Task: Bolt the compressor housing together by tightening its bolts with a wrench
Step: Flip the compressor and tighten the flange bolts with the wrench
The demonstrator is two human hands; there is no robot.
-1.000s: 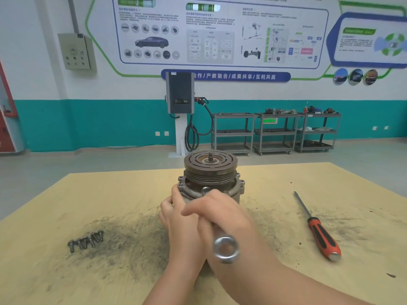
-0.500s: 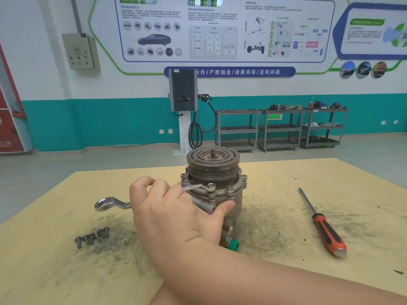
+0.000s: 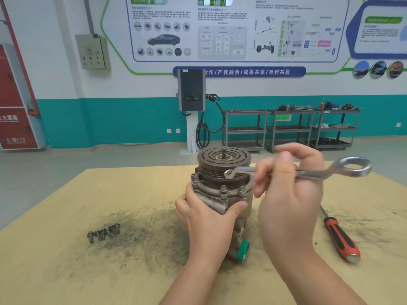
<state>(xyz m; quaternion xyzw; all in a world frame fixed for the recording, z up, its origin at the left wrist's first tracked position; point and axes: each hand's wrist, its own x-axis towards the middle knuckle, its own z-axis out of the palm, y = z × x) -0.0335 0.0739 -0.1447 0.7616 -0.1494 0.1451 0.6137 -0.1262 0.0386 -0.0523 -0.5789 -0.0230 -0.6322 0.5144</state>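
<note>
The grey metal compressor housing [image 3: 222, 192] stands upright on the yellow table, its grooved pulley on top and bolt heads around its flange. My left hand [image 3: 204, 214] grips the housing's body from the near left, thumb across the front. My right hand [image 3: 286, 183] holds a silver ring wrench [image 3: 319, 171] by its shaft, level with the pulley. The wrench's small end [image 3: 229, 173] hovers by the pulley above the flange, and its big ring sticks out to the right.
Several loose bolts [image 3: 103, 234] lie on the table to the left, amid dark grime. A red-handled screwdriver [image 3: 340, 237] lies to the right. Beyond the table [image 3: 66, 271] are a charging post [image 3: 191, 106] and metal shelving carts [image 3: 290, 128].
My right hand swung the wrench from the near side round to the left, then brought it over to the right of the housing. My left hand kept its grip on the housing.
</note>
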